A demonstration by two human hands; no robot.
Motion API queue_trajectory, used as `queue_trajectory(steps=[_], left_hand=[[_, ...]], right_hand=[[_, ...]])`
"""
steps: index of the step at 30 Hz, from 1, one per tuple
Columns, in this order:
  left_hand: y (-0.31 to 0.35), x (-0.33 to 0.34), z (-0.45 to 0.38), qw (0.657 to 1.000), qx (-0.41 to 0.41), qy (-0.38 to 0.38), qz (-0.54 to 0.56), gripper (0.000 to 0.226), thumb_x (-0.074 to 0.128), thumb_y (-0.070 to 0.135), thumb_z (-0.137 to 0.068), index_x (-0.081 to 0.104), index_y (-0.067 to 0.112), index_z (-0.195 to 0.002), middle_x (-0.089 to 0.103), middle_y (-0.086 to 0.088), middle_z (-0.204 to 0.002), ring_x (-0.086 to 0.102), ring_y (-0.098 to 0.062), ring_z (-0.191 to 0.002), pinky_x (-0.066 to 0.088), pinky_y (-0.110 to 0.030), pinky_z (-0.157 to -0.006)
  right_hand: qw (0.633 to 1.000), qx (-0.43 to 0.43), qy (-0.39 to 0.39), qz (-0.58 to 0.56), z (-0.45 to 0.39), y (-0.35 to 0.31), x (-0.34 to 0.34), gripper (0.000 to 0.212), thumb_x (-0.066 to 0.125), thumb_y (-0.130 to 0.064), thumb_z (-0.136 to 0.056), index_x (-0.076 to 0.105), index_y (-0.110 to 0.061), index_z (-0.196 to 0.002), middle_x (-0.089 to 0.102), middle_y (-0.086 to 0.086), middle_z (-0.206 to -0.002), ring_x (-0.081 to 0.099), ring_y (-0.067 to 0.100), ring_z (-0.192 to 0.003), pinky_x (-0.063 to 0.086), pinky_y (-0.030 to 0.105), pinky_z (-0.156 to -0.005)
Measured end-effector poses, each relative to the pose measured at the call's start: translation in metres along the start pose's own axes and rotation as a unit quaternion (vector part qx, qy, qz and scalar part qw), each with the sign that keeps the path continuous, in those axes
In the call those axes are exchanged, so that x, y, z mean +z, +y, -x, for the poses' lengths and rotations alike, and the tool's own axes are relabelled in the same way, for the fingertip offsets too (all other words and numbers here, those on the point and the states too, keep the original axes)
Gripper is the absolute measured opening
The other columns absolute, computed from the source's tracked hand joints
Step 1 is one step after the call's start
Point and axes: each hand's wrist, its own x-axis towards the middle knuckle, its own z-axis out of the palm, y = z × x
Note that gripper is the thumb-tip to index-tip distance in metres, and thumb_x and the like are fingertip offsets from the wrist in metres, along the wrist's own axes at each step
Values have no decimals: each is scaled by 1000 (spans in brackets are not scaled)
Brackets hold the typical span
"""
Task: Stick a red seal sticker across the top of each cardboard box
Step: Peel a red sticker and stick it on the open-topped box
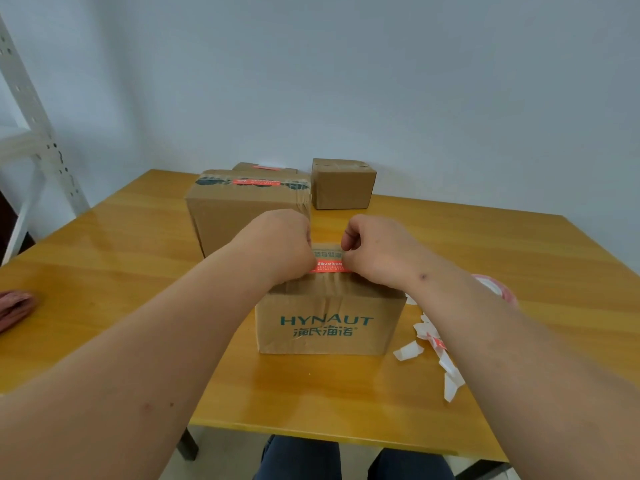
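Four cardboard boxes on the yellow wooden table (104, 271). Nearest, at frame centre: the box printed HYNAUT (329, 320), standing a little back from the near table edge. Behind it, left of centre: a larger box (239, 209) with a red seal already across its top. Farther back, mostly hidden: a third box (265, 167), also carrying a red seal. Upper centre right: a small box (341, 185) with no red seen on it, close to the far table edge.

Two hands, both above the top of the HYNAUT box. Left hand (282, 242) with fingers curled, at the left end of the red seal sticker (329, 266). Right hand (372, 247) also curled, pinching the right end. Sticker stretched between them across the box top.

Lower right: a heap of white backing strips (436, 348), and a sticker roll (493, 287) partly hidden behind the right forearm. Left frame edge: a pink cloth (14, 306). Wide bare table left of the boxes.
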Motion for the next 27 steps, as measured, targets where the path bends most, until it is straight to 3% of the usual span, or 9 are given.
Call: queue_trajectory(steps=[9,14,17,20,22,25,27], left_hand=[[4,7,2,998,8,19,-63,4,63,24,-87,61,24,-90,57,5,-83,54,-14,-76,49,-30,-66],[5,4,5,996,-11,7,-90,17,68,36,-85,52,28,-84,42,-1,-102,55,-18,-79,54,-37,-76],[-5,-2,4,999,-29,7,-43,26,72,39,-81,52,25,-92,42,-2,-104,52,-18,-81,50,-36,-74],[-16,4,3,996,-33,47,61,22,71,29,-80,51,29,-89,47,0,-103,44,-21,-96,46,-42,-89],[-16,15,4,992,-42,64,99,23,70,32,-80,49,32,-90,48,1,-103,41,-21,-100,42,-46,-95],[-16,24,4,992,-46,75,90,36,72,52,-76,49,33,-97,50,2,-105,43,-22,-104,41,-44,-95],[-21,23,3,988,-41,75,129,35,74,41,-79,50,32,-103,52,0,-111,44,-24,-109,40,-39,-94]], right_hand=[[999,-12,8,31,2,0,4,10,63,-19,-84,57,-24,-90,56,-8,-88,55,16,-88,46,28,-72],[997,-15,33,72,3,0,3,20,66,-23,-82,55,-25,-99,48,-4,-98,48,17,-90,37,27,-70],[998,14,35,46,2,4,-1,29,68,-28,-79,52,-28,-103,40,-4,-104,50,17,-92,40,29,-70],[997,47,46,33,0,8,3,38,64,-37,-81,53,-28,-116,43,0,-118,45,24,-114,44,35,-89],[996,71,38,36,-2,8,11,48,61,-47,-81,51,-28,-124,44,2,-127,38,27,-123,40,41,-98],[996,90,8,-3,-4,11,14,54,61,-53,-80,52,-26,-126,52,-1,-125,48,23,-117,44,41,-95],[994,88,-8,-65,-4,16,10,40,61,-36,-86,55,-23,-123,58,-1,-121,55,17,-106,47,33,-88]])
